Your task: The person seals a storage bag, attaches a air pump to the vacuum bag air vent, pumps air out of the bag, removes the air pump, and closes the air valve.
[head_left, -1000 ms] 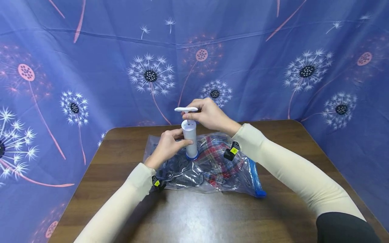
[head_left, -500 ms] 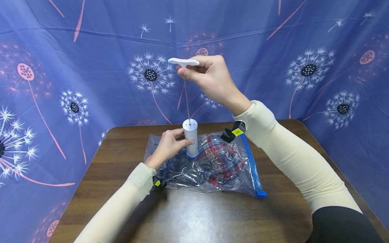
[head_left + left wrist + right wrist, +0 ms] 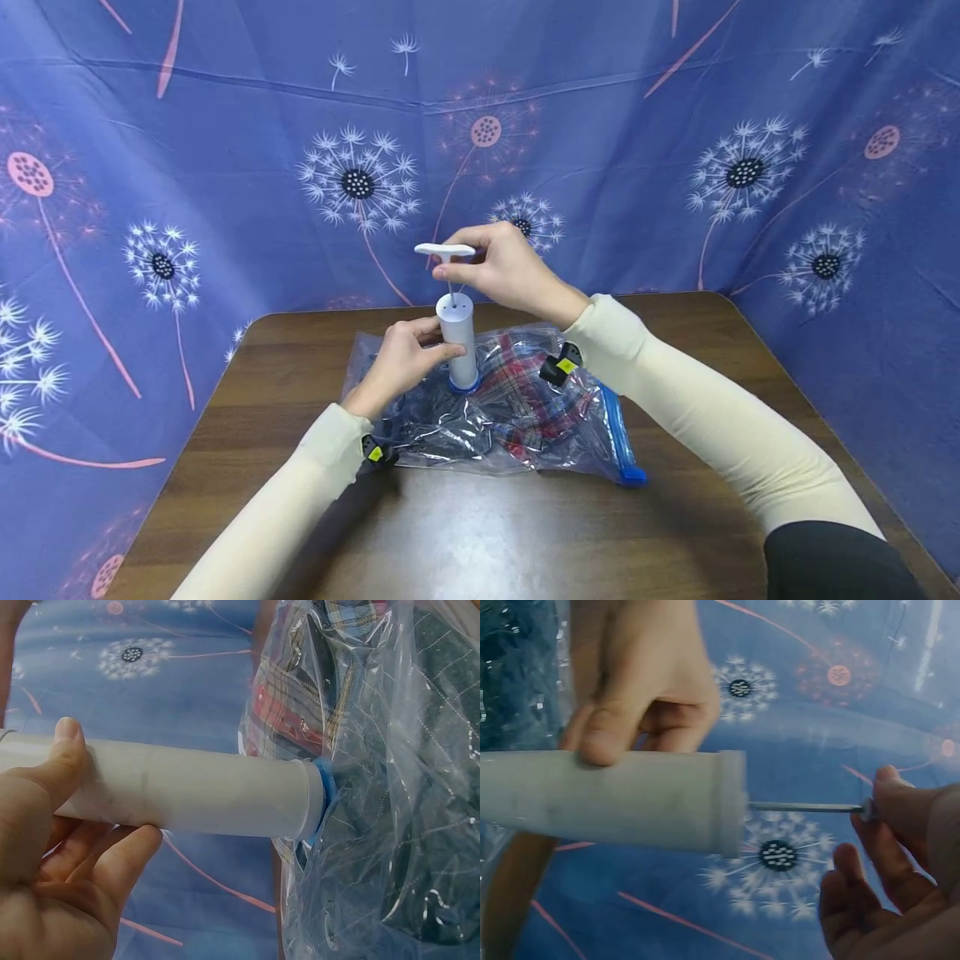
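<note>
A white hand pump [image 3: 462, 350] stands upright on the blue valve of a clear vacuum storage bag [image 3: 480, 442]. Folded clothes, one of them red plaid [image 3: 525, 375], lie inside the bag. My left hand [image 3: 405, 358] grips the pump's barrel, its thumb across the near side; the left wrist view shows the barrel's foot against the blue valve ring [image 3: 327, 787]. Above the barrel my right hand [image 3: 502, 267] pinches the neck of the white T-shaped handle [image 3: 444, 249]. A short length of the metal rod [image 3: 802, 806] shows between handle and barrel in the right wrist view.
The bag lies on a brown wooden table [image 3: 480, 533]. Its blue zip edge [image 3: 617, 429] with a slider [image 3: 633, 476] faces right. A blue dandelion-print cloth [image 3: 300, 250] hangs behind and beside the table.
My right hand raised the pump handle high, drawing out a long piece of rod, then brought it back down close to the barrel. The left hand kept its grip on the barrel.
</note>
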Action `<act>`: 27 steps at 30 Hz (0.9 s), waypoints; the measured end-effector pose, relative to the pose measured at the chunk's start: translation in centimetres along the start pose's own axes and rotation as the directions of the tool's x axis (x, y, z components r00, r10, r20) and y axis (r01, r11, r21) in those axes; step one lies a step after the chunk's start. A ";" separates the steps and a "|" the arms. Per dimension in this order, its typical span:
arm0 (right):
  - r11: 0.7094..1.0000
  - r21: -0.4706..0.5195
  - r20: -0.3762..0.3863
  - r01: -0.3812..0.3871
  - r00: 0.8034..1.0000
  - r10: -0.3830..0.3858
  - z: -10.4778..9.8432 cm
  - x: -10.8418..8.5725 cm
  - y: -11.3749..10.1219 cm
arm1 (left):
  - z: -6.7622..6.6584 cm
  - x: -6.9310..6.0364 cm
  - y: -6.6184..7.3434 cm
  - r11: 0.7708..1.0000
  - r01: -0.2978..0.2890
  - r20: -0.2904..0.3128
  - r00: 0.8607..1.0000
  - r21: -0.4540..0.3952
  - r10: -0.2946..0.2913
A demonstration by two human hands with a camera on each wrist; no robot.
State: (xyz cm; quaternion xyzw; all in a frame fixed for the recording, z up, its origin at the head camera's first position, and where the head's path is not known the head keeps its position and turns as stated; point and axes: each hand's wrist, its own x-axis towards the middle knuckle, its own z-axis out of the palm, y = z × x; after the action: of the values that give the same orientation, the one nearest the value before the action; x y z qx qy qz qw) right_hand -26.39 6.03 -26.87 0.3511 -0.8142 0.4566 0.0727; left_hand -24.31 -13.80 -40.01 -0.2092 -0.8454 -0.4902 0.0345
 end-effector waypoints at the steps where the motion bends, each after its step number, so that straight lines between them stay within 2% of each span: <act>1: 1.000 -0.007 0.022 -0.014 1.000 0.015 0.4 -0.1 0.4 | -0.1 -0.1 -0.1 1.000 0.003 -0.006 1.000 0.004 -0.003; 6: 0.997 -0.056 0.085 -0.058 0.994 0.063 1.5 -0.8 1.9 | -0.3 -0.3 -0.2 1.000 0.010 -0.011 1.000 0.004 -0.010; 12: 0.992 -0.062 0.102 -0.107 0.988 0.113 2.2 -1.4 3.2 | -0.3 -0.1 -0.1 1.000 0.016 0.007 1.000 0.001 -0.016; 18: 0.994 -0.047 0.098 -0.096 0.990 0.100 2.5 -1.7 3.7 | -0.2 0.0 0.0 0.999 0.036 -0.002 0.999 -0.004 -0.036; 27: 0.997 -0.034 0.067 -0.072 0.995 0.074 2.6 -2.4 4.1 | 0.0 0.1 0.3 0.999 0.025 -0.001 1.000 -0.021 -0.025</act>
State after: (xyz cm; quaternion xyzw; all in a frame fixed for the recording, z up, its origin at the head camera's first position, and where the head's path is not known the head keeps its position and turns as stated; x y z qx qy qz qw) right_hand -26.71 6.53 -32.25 0.3351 -0.8356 0.4341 0.0337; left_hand -24.26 -13.70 -39.77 -0.1989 -0.8427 -0.4996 0.0266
